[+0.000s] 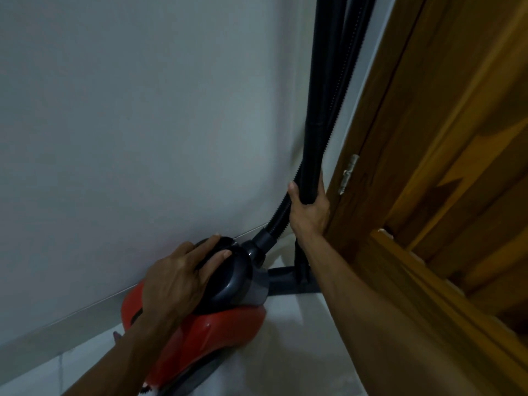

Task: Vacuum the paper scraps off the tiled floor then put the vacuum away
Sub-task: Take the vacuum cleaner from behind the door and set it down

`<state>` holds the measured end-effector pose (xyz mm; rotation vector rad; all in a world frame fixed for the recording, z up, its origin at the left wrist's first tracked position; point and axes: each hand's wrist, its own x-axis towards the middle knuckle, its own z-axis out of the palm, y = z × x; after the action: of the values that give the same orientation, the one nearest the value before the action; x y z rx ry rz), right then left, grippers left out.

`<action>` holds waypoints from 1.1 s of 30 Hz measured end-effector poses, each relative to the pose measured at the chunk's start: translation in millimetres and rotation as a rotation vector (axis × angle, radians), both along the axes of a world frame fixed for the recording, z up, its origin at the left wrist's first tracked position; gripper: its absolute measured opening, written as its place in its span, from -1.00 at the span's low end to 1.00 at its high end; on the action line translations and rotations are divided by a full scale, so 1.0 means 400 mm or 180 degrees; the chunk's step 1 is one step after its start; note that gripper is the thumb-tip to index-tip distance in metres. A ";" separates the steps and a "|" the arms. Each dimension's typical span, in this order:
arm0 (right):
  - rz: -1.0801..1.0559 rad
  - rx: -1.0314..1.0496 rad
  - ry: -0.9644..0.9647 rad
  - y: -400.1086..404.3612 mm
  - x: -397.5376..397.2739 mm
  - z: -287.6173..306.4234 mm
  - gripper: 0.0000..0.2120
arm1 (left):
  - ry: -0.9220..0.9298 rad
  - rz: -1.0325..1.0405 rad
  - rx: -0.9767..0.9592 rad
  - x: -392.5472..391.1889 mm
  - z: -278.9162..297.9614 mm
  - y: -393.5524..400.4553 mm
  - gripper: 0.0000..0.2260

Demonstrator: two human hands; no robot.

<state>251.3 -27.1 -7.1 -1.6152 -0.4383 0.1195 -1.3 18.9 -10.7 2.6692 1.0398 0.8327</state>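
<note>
**Vacuum parked in the corner, both hands on it**

Vacuum (200, 332), a red canister with a dark grey top, sits on the pale tiled floor (300, 352) close against the grey wall (128, 124), in the corner beside a wooden door (457, 167). The left hand (174, 281) lies on the rounded grey cover of the canister, fingers (205, 247) spread and curved over its upper edge, palm down on the housing.

A ribbed black hose (278, 212) rises from the socket at the front of the canister and runs up alongside a straight black tube (320, 124), both standing nearly upright between the wall and the door frame. The right hand (308, 210) is wrapped round the lower part of the tube and hose together, thumb on the wall side, the other fingers closed behind and mostly hidden. The right forearm crosses the frame from the lower right.

Behind the canister a flat dark floor nozzle (288, 280) rests on the tiles at the foot of the tube. A metal hinge (348, 174) shows on the door edge just right of the hand.
</note>
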 end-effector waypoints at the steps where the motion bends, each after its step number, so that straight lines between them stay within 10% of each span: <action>1: 0.0000 -0.0015 -0.0029 -0.003 -0.003 0.001 -0.30 | -0.0024 -0.0034 0.0019 -0.004 -0.002 0.003 -0.51; 14: -0.0097 -0.0265 0.0014 -0.066 -0.136 0.151 -0.33 | -0.0025 -0.0292 -0.0158 -0.158 0.160 -0.045 -0.68; 33: -0.0266 -0.0459 0.0374 -0.254 -0.619 1.243 -0.30 | 0.0331 -0.0271 -0.0705 -0.621 1.306 -0.181 -0.54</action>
<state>3.8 -128.7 490.3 -1.7554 -0.2761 0.1852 -249.5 -53.6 511.8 2.5701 0.9698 0.5340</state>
